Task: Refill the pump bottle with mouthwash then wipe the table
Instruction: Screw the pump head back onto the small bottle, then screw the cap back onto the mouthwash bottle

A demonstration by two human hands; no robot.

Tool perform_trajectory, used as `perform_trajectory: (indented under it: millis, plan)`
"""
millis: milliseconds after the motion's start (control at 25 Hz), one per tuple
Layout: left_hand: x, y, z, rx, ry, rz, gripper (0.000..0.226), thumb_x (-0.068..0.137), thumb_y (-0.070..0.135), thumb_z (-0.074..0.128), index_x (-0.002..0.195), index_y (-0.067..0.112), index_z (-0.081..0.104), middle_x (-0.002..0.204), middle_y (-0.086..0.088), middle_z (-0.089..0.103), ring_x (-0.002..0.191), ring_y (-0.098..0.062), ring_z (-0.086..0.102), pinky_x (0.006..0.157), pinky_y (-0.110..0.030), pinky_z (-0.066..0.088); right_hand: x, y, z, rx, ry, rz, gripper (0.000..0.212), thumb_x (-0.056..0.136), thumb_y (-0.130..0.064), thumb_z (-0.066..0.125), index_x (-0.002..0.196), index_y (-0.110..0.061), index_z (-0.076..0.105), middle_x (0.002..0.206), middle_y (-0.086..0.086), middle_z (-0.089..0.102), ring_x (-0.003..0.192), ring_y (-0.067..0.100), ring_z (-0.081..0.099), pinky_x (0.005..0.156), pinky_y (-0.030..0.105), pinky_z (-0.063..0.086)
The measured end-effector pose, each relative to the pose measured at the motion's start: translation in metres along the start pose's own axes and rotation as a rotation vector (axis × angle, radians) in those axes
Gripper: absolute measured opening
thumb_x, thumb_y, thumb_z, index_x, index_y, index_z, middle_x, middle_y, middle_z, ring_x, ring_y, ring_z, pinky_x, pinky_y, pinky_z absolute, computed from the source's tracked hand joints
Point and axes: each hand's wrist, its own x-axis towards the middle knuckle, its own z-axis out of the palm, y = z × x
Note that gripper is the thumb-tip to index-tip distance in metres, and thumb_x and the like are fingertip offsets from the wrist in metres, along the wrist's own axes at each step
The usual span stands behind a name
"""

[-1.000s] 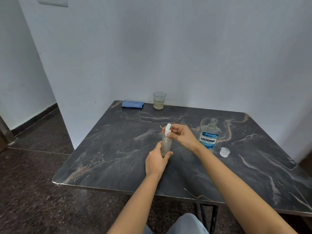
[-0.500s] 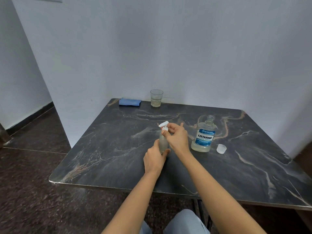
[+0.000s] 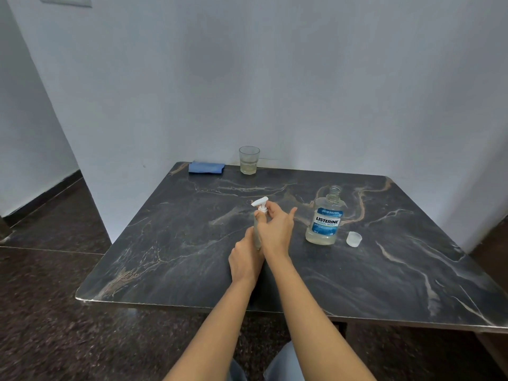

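Note:
A small frosted pump bottle (image 3: pixel 257 235) with a white pump head (image 3: pixel 260 202) stands upright on the dark marble table (image 3: pixel 170 243). My left hand (image 3: pixel 245 260) grips its lower body. My right hand (image 3: pixel 275 227) pinches the collar just under the pump head, and its fingers hide most of the bottle. To the right stands an uncapped Listerine mouthwash bottle (image 3: pixel 326 219) with a little pale liquid at the bottom. Its clear cap (image 3: pixel 353 239) lies on the table just right of it. A folded blue cloth (image 3: pixel 206 167) lies at the table's far left corner.
A drinking glass (image 3: pixel 249 160) holding some pale liquid stands at the far edge by the white wall, right of the cloth. The table's front edge (image 3: pixel 192 304) runs close above my knees. Dark speckled floor lies to the left.
My right hand has turned around the pump's collar, and the white nozzle now points up and to the right. The bottle sits lower against the table. My left hand keeps its hold.

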Motion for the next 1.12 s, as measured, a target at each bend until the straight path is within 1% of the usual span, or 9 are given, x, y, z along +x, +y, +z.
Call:
perform_trajectory:
  millis: [120, 200, 320, 400, 520, 720, 800, 920, 1120]
  plan:
    - [0.0, -0.003, -0.001, -0.068, -0.026, -0.008, 0.028, 0.088, 0.032, 0.06, 0.113, 0.021, 0.054, 0.093, -0.002, 0.07, 0.087, -0.027, 0.066, 0.076, -0.043, 0.053, 0.003, 0.004, -0.017, 0.098, -0.196, -0.025, 0.031, 0.088, -0.019, 0.063, 0.119, -0.017, 0.062, 0.104, -0.008, 0.063, 0.115, 0.013, 0.054, 0.119, 0.04, 0.018]
    - [0.0, -0.007, 0.0, -0.111, -0.05, 0.009, 0.031, 0.086, 0.037, 0.062, 0.112, 0.023, 0.054, 0.094, 0.001, 0.069, 0.088, -0.024, 0.066, 0.076, -0.044, 0.054, 0.002, 0.009, -0.034, 0.098, -0.333, -0.084, 0.04, 0.09, -0.024, 0.061, 0.129, -0.023, 0.053, 0.122, -0.01, 0.058, 0.117, 0.004, 0.048, 0.105, 0.025, 0.036]
    - [0.002, -0.011, 0.001, -0.172, -0.082, 0.012, 0.041, 0.082, 0.049, 0.066, 0.114, 0.027, 0.053, 0.089, 0.006, 0.068, 0.087, -0.022, 0.066, 0.072, -0.039, 0.052, -0.006, 0.027, -0.064, 0.061, -0.326, -0.117, 0.036, 0.091, -0.025, 0.06, 0.127, -0.024, 0.053, 0.124, -0.013, 0.055, 0.112, -0.002, 0.046, 0.088, 0.007, 0.04]
    - [0.003, -0.014, 0.001, -0.207, -0.13, 0.005, 0.067, 0.078, 0.052, 0.072, 0.133, 0.026, 0.045, 0.108, 0.004, 0.067, 0.101, -0.022, 0.063, 0.082, -0.039, 0.051, -0.01, 0.045, -0.088, 0.048, -0.208, -0.078, 0.025, 0.089, -0.021, 0.062, 0.114, -0.021, 0.061, 0.113, -0.012, 0.061, 0.104, 0.002, 0.055, 0.091, 0.017, 0.046]
    - [0.001, -0.015, 0.002, -0.329, -0.098, -0.051, 0.096, 0.074, 0.043, 0.08, 0.148, 0.012, 0.029, 0.146, -0.007, 0.046, 0.132, -0.024, 0.046, 0.107, -0.039, 0.039, -0.008, 0.074, -0.132, -0.038, 0.0, -0.009, 0.012, 0.087, -0.013, 0.062, 0.097, -0.016, 0.068, 0.096, -0.006, 0.067, 0.089, 0.009, 0.063, 0.082, 0.027, 0.051]
    - [-0.034, 0.012, 0.014, -0.39, 0.277, 0.099, 0.059, 0.075, 0.036, 0.08, 0.12, 0.017, 0.046, 0.115, 0.004, 0.047, 0.111, -0.016, 0.046, 0.094, -0.026, 0.035, 0.022, 0.115, -0.184, -0.197, 0.177, 0.083, 0.025, 0.088, -0.013, 0.061, 0.113, -0.01, 0.057, 0.112, 0.005, 0.052, 0.098, 0.019, 0.055, 0.087, 0.033, 0.048]
    - [-0.044, 0.031, 0.026, -0.436, 0.243, 0.156, 0.049, 0.077, 0.032, 0.079, 0.112, 0.022, 0.047, 0.109, 0.007, 0.048, 0.106, -0.013, 0.048, 0.092, -0.022, 0.037, 0.041, 0.128, -0.19, -0.265, 0.118, 0.183, 0.044, 0.086, -0.015, 0.064, 0.126, -0.006, 0.049, 0.125, 0.012, 0.047, 0.109, 0.024, 0.052, 0.094, 0.036, 0.046]
    - [-0.044, 0.054, 0.046, -0.485, 0.091, 0.145, 0.045, 0.079, 0.027, 0.078, 0.112, 0.017, 0.049, 0.111, 0.002, 0.051, 0.105, -0.014, 0.051, 0.094, -0.028, 0.043, 0.062, 0.142, -0.185, -0.346, -0.019, 0.247, 0.062, 0.083, -0.021, 0.068, 0.137, -0.004, 0.04, 0.138, 0.015, 0.044, 0.124, 0.031, 0.046, 0.104, 0.04, 0.04]
    - [-0.033, 0.065, 0.069, -0.465, -0.059, 0.06, 0.051, 0.08, 0.026, 0.077, 0.121, 0.013, 0.048, 0.117, 0.003, 0.048, 0.11, -0.018, 0.052, 0.099, -0.038, 0.045, 0.071, 0.158, -0.174, -0.307, -0.045, 0.258, 0.041, 0.081, -0.023, 0.068, 0.119, -0.013, 0.055, 0.116, 0.01, 0.062, 0.102, 0.021, 0.057, 0.087, 0.035, 0.049]
